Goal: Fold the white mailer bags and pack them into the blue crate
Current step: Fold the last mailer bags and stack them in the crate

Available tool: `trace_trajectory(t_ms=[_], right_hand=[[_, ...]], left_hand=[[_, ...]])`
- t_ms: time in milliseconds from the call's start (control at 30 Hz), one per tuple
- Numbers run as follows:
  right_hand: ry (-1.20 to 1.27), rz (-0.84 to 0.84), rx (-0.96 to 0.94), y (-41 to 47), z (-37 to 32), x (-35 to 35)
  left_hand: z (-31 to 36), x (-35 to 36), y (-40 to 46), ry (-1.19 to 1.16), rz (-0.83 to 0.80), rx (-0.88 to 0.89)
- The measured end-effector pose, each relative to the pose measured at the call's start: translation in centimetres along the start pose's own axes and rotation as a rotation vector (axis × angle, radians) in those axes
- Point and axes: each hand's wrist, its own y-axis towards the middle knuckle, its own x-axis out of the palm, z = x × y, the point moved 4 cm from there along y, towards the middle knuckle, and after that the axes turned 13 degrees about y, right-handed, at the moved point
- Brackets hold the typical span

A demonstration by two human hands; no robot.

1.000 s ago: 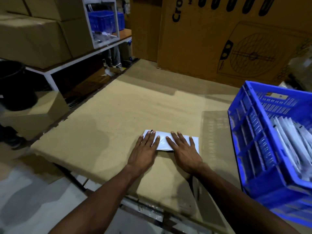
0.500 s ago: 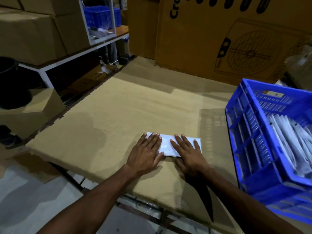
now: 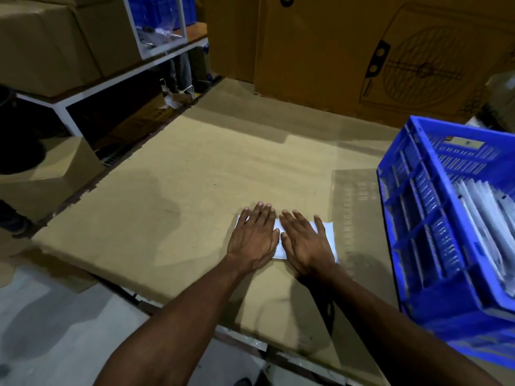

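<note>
A folded white mailer bag (image 3: 326, 232) lies flat on the cardboard-covered table (image 3: 195, 190), near its front edge. My left hand (image 3: 255, 236) presses on the bag's left part with straight fingers. My right hand (image 3: 305, 242) lies flat over its right part, fingers spread. Most of the bag is hidden under both palms. The blue crate (image 3: 434, 246) stands tilted at the right, with several folded white bags (image 3: 485, 227) stacked on edge inside it.
A large printed carton (image 3: 362, 51) stands along the table's far edge. Brown boxes (image 3: 47, 43) sit on a white shelf frame (image 3: 64, 107) at the left, with another blue crate (image 3: 161, 9) behind. The floor shows at the lower left.
Both hands have slid forward and together over the bag, covering more of it. The camera has tilted, so the scene sits lower in the frame.
</note>
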Motion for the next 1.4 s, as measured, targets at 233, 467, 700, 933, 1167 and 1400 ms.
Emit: trace_trajectory(t_ms=[233, 467, 700, 933, 1167, 1400], right_hand=[[-0.047, 0.002, -0.052, -0.3, 0.0, 0.3], [-0.029, -0.064, 0.010, -0.4, 0.2, 0.7], [-0.007, -0.082, 0.045, -0.4, 0.1, 0.5], [-0.065, -0.194, 0.096, -0.2, 0.2, 0.1], [-0.062, -0.250, 0.185, -0.7, 1.5, -0.5], [-0.040, -0.315, 0.345, -2.0, 3.5, -1.8]], left_hand=[[0.1, 0.3, 0.1, 0.013, 0.037, -0.001], [0.1, 0.6, 0.1, 0.015, 0.000, -0.001], [0.1, 0.7, 0.1, 0.000, -0.014, 0.009], [0.1, 0.6, 0.1, 0.011, -0.020, 0.028], [0.0, 0.6, -0.1, 0.009, -0.019, 0.072], [0.0, 0.5, -0.1, 0.014, -0.014, 0.065]])
